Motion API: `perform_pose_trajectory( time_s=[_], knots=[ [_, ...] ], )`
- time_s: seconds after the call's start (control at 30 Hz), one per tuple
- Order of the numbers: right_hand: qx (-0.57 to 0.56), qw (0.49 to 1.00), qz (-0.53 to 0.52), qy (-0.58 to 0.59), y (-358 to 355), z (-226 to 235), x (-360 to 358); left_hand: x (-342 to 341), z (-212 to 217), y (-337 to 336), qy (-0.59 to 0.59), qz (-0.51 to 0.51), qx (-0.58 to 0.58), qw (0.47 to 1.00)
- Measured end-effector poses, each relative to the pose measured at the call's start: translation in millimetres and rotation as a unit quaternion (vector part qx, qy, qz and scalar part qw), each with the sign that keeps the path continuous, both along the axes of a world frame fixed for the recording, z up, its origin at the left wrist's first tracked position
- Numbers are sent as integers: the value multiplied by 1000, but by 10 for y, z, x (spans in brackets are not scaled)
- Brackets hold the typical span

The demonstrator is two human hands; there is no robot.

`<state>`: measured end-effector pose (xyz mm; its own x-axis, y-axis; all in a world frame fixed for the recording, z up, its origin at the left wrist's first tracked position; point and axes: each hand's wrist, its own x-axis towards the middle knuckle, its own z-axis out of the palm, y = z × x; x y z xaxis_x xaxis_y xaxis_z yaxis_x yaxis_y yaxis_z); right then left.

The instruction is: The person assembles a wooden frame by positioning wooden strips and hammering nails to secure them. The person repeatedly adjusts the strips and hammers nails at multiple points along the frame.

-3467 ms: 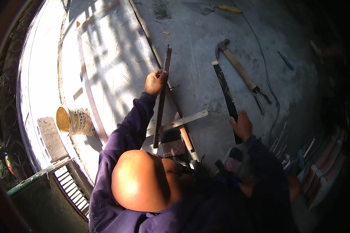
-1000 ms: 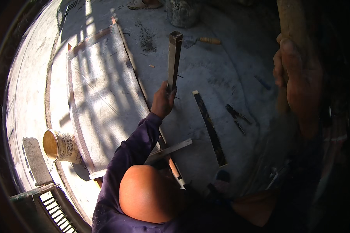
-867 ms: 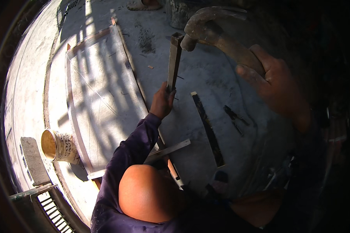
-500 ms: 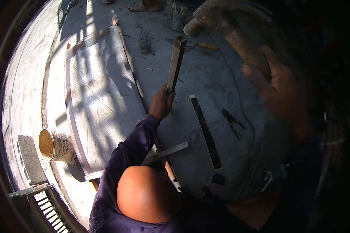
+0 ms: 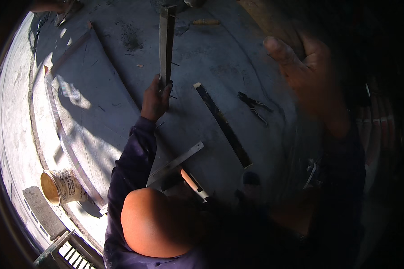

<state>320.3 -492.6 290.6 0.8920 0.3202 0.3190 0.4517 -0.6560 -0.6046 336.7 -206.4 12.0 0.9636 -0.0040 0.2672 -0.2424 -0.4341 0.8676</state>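
My left hand [image 5: 155, 99] is closed round the near end of a long, square-edged grey bar [image 5: 166, 45], which points away from me. Thin nails stick out from the bar's right side. On the right, my right hand [image 5: 303, 67] grips the thick wooden handle of a hammer [image 5: 276, 22]; the hammer's head is beyond the upper edge. On the floor between my hands lie a dark flat strip [image 5: 224, 125] with pale ends and a pair of pliers [image 5: 253, 107]. Nearer me, a pale flat bar [image 5: 177, 162] lies by my left forearm.
A mesh-covered frame [image 5: 98, 107] spreads over the floor at left. Beside it are a tipped bucket [image 5: 69, 186], a concrete block [image 5: 44, 213] and a grate [image 5: 74, 256]. A wooden-handled trowel [image 5: 205, 22] lies far off. Another person's foot [image 5: 67, 12] shows at top left.
My left hand and the bar show farther left and higher, as the whole view has shifted. The hammer's head has gone out of view at the top. Both grips stay the same.
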Motion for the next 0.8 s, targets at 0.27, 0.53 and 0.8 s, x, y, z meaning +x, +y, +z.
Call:
perform_pose_trajectory(
  time_s=[0.27, 0.53, 0.8],
  knots=[
    [135, 896, -183, 381, -491, -884, -329, -488, 283, 729, 246, -18, -131, 960],
    [66, 809, -149, 565, -386, -1938, -689, -1586, -105, 1499, 394, 12, 31, 919],
    [205, 934, 107, 273, 402, -2216, -379, -2027, 95, 1749, 516, 39, -78, 852]
  ],
)
